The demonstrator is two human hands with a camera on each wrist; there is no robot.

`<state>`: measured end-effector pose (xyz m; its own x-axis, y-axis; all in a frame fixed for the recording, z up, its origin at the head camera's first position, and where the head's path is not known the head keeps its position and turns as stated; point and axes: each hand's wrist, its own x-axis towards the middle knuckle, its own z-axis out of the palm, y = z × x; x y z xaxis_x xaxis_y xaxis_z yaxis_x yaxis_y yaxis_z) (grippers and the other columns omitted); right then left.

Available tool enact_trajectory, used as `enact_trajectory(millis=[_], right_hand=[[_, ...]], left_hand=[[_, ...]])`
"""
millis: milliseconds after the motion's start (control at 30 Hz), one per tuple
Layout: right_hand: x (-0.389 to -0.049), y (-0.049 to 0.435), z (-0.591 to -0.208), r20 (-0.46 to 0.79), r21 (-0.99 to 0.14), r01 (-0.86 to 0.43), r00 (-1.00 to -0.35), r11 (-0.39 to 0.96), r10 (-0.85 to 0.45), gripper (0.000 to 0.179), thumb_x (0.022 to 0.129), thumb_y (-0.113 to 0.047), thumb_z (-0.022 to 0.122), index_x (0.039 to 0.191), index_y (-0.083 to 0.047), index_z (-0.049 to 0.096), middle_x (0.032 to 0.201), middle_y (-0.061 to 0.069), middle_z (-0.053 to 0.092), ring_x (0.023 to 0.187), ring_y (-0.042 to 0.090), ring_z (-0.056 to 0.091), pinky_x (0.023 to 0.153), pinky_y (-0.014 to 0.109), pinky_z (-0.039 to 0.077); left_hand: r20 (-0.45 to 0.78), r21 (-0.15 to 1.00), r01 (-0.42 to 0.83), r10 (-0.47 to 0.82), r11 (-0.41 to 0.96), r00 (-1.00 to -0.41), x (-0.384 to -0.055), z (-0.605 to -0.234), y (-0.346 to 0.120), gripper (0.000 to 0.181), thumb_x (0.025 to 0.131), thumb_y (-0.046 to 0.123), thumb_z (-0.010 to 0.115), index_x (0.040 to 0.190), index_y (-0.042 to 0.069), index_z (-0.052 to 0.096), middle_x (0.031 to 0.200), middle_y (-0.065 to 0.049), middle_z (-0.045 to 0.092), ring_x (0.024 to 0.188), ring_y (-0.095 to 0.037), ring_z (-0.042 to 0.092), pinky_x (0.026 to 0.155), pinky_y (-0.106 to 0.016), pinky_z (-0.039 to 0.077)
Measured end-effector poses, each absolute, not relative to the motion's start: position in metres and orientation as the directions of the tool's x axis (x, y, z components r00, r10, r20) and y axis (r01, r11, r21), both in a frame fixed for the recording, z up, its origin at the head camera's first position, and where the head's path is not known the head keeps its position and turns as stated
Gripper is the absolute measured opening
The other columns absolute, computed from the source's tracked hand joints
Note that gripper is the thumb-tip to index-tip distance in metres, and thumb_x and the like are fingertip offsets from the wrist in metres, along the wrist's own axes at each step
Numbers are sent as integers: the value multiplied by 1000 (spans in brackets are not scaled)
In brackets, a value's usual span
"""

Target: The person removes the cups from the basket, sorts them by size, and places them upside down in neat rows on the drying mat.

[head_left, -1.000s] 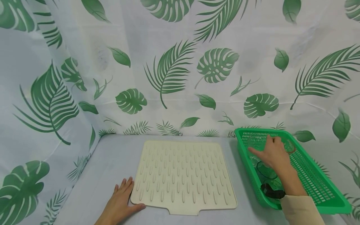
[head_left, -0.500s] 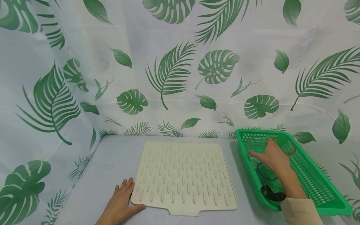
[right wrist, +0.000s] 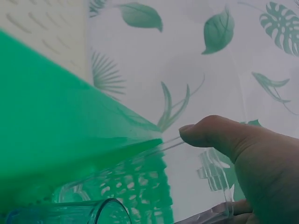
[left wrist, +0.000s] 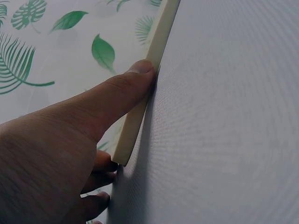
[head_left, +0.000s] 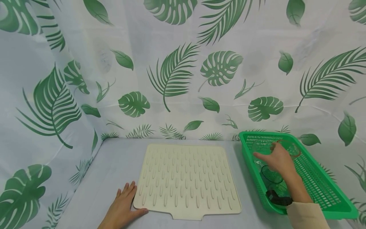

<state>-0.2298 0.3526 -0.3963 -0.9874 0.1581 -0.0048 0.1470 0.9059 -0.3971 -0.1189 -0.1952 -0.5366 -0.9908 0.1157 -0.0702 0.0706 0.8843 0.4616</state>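
My right hand (head_left: 280,160) reaches into the green basket (head_left: 340,187) and grips the side of a clear, see-through container (head_left: 259,146). In the right wrist view the thumb (right wrist: 201,132) is on its upper edge, with fingertips at the opposite side, partly hidden. A glass with a dark rim (head_left: 268,173) lies by the hand in the basket; it looks bluish in the right wrist view. My left hand (head_left: 121,205) rests at the near left corner of a cream ridged mat (head_left: 186,178), thumb on its front edge and fingers straight along its left side.
A clear item with an orange-brown rim (head_left: 295,152) sits near the basket's far end, right of the right hand. The basket's tall perforated walls surround that hand. A leaf-patterned curtain (head_left: 183,121) hangs behind the white table (head_left: 114,162).
The right hand's fingers have drawn in toward the thumb at the clear container, showing more of the orange-brown rim. The left hand and the mat have stayed in place.
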Motion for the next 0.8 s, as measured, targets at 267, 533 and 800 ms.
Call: enact_trajectory(millis=[267, 533, 800], right_hand=[[-223, 344, -381, 124, -471, 104, -975, 876, 183, 109, 78, -66, 60, 140, 14, 20, 129, 38, 41, 108, 54, 45, 76, 62, 44], [-209, 324, -351, 310, -587, 9, -921, 809, 235, 99, 82, -53, 63, 147, 4, 16, 126, 29, 43, 109, 45, 44, 77, 57, 42], [-195, 302, -334, 398, -693, -67, -866, 718, 304, 92, 82, -42, 68, 151, -15, 14, 140, 15, 44, 116, 27, 41, 86, 31, 35]], left_hand=[[-76, 478, 55, 104, 876, -992, -118, -535, -194, 113, 63, 79, 58, 142, 1, 38, 151, -15, 35, 144, -36, 21, 117, -58, 15], [-87, 506, 27, 82, 862, -993, -118, -536, -195, 112, 63, 77, 60, 143, 1, 37, 151, -15, 34, 144, -34, 20, 119, -53, 14], [-89, 525, 33, 94, 850, -992, -118, -536, -194, 113, 63, 76, 62, 142, 0, 37, 151, -17, 33, 144, -35, 21, 118, -53, 16]])
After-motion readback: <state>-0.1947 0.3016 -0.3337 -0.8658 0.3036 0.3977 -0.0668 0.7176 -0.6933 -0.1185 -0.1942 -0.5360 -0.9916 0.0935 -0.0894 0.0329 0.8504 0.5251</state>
